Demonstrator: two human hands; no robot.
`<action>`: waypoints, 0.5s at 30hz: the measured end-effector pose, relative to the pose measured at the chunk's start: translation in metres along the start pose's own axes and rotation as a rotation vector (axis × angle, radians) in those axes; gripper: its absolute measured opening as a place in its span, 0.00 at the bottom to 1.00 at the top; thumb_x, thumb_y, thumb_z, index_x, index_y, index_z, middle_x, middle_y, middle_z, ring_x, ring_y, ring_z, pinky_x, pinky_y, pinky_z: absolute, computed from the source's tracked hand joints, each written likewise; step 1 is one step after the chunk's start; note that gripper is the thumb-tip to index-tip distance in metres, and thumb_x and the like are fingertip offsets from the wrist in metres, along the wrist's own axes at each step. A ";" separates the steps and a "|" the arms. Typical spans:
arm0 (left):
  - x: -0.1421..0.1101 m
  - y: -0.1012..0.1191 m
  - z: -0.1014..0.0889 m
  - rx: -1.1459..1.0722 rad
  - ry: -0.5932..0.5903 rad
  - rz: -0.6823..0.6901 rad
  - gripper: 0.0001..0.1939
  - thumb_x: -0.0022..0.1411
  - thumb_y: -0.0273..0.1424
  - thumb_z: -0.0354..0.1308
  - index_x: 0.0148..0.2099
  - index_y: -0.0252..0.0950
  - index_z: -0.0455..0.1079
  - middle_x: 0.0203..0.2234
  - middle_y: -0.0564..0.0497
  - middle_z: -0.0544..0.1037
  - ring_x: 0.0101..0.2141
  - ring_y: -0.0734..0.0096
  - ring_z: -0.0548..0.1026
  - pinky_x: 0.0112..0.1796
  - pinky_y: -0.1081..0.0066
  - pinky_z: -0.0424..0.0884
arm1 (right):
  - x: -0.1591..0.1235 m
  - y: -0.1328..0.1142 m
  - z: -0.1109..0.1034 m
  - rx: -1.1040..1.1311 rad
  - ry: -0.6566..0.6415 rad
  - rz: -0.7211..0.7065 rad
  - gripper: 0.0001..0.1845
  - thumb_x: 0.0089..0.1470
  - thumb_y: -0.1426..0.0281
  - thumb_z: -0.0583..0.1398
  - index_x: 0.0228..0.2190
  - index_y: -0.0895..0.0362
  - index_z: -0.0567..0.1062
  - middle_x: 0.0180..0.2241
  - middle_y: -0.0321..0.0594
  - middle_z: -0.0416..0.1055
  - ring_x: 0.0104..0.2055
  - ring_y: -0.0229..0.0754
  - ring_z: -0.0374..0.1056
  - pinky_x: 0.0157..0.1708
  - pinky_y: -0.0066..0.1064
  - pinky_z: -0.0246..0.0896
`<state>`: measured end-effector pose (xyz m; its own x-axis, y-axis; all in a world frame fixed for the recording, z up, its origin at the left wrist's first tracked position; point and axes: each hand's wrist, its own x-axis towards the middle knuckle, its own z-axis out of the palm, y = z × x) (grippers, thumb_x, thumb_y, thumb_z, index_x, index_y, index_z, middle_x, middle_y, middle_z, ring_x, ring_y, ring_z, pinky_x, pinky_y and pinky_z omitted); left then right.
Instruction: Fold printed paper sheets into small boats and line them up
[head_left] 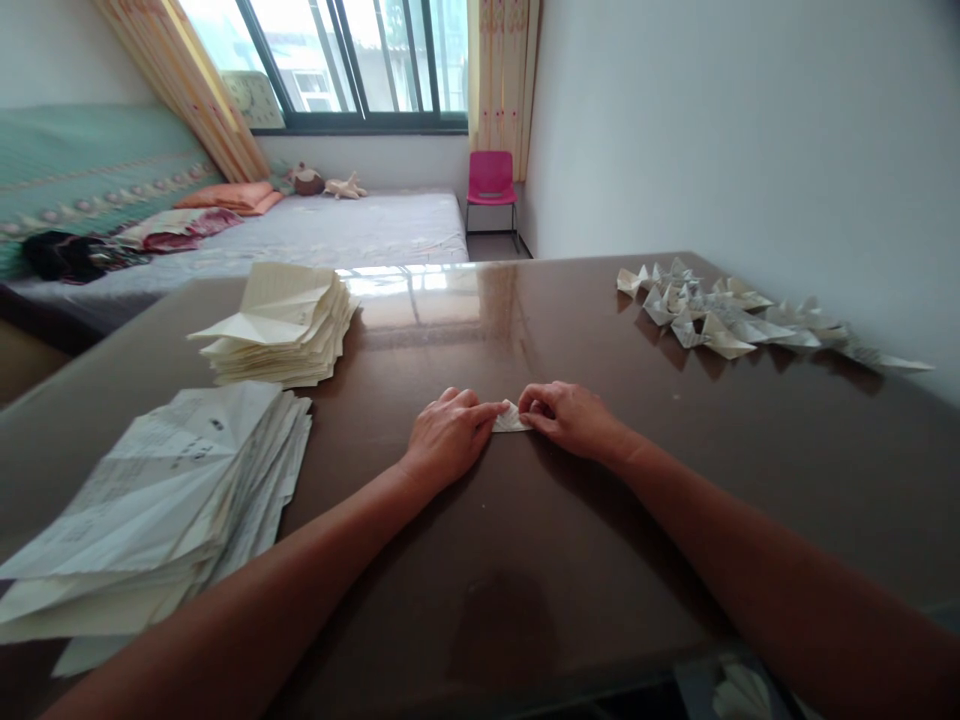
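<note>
A small folded piece of paper point(511, 417) lies on the brown tabletop between my two hands. From the left, my left hand point(452, 432) pins its edge with the index finger, the other fingers curled in. On the opposite side my right hand point(574, 415) pinches the paper's right end between thumb and fingers. Part of the paper is hidden under the fingertips. The piece is pale, with faint printed lines, and looks roughly triangular.
Creased printed sheets point(161, 490) are stacked at the near left, with a cream paper stack point(281, 325) behind them. Several folded paper boats point(720, 315) cluster at the far right by the wall. Past the glossy table point(450, 340) are a bed point(390, 225) and a pink chair point(491, 178).
</note>
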<state>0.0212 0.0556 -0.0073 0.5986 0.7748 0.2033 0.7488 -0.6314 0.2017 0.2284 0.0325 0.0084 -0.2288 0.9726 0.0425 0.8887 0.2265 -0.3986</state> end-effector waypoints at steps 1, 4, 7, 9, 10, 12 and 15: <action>0.000 0.000 0.000 0.011 0.008 0.010 0.17 0.69 0.39 0.44 0.54 0.53 0.70 0.33 0.50 0.72 0.38 0.66 0.67 0.37 0.70 0.66 | 0.000 0.000 0.000 -0.007 0.006 -0.007 0.08 0.56 0.62 0.58 0.34 0.50 0.76 0.29 0.34 0.74 0.32 0.38 0.67 0.29 0.27 0.51; -0.002 0.000 0.000 0.038 0.036 0.101 0.17 0.69 0.37 0.44 0.54 0.49 0.70 0.38 0.50 0.72 0.41 0.66 0.66 0.40 0.69 0.66 | -0.001 0.002 0.003 -0.018 0.027 -0.048 0.08 0.57 0.63 0.57 0.34 0.51 0.76 0.32 0.35 0.72 0.32 0.36 0.66 0.30 0.26 0.52; -0.003 0.001 -0.002 0.074 0.025 0.245 0.16 0.69 0.34 0.45 0.51 0.42 0.71 0.39 0.48 0.72 0.43 0.66 0.65 0.44 0.68 0.66 | -0.002 0.005 0.003 -0.005 0.034 -0.153 0.09 0.59 0.66 0.56 0.36 0.51 0.77 0.38 0.37 0.71 0.35 0.36 0.67 0.34 0.26 0.55; -0.004 0.003 -0.005 0.131 -0.014 0.300 0.15 0.69 0.33 0.46 0.52 0.40 0.70 0.38 0.47 0.72 0.42 0.65 0.65 0.43 0.67 0.67 | -0.002 0.006 0.001 -0.010 0.022 -0.238 0.12 0.60 0.68 0.54 0.40 0.50 0.77 0.40 0.37 0.71 0.38 0.37 0.68 0.37 0.26 0.56; -0.005 0.005 -0.006 0.166 -0.038 0.311 0.15 0.69 0.32 0.46 0.53 0.39 0.69 0.37 0.47 0.72 0.41 0.65 0.65 0.42 0.66 0.67 | -0.003 0.006 -0.001 -0.026 0.008 -0.271 0.13 0.61 0.69 0.53 0.41 0.50 0.77 0.40 0.38 0.71 0.39 0.37 0.68 0.38 0.26 0.56; -0.007 0.008 -0.009 0.226 -0.076 0.312 0.16 0.68 0.31 0.46 0.55 0.38 0.67 0.37 0.47 0.72 0.40 0.64 0.66 0.40 0.66 0.68 | -0.005 0.004 -0.008 -0.090 -0.029 -0.317 0.15 0.62 0.69 0.52 0.44 0.48 0.77 0.40 0.38 0.72 0.38 0.37 0.68 0.38 0.26 0.56; -0.011 0.013 -0.012 0.291 -0.097 0.316 0.16 0.68 0.30 0.46 0.55 0.35 0.66 0.38 0.46 0.72 0.40 0.62 0.67 0.39 0.65 0.67 | -0.011 0.001 -0.018 -0.240 -0.086 -0.371 0.17 0.62 0.70 0.52 0.49 0.45 0.74 0.42 0.39 0.73 0.41 0.39 0.68 0.39 0.29 0.55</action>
<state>0.0211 0.0384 0.0050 0.8246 0.5533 0.1177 0.5653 -0.8134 -0.1373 0.2391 0.0232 0.0237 -0.5727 0.8174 0.0624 0.8048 0.5751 -0.1469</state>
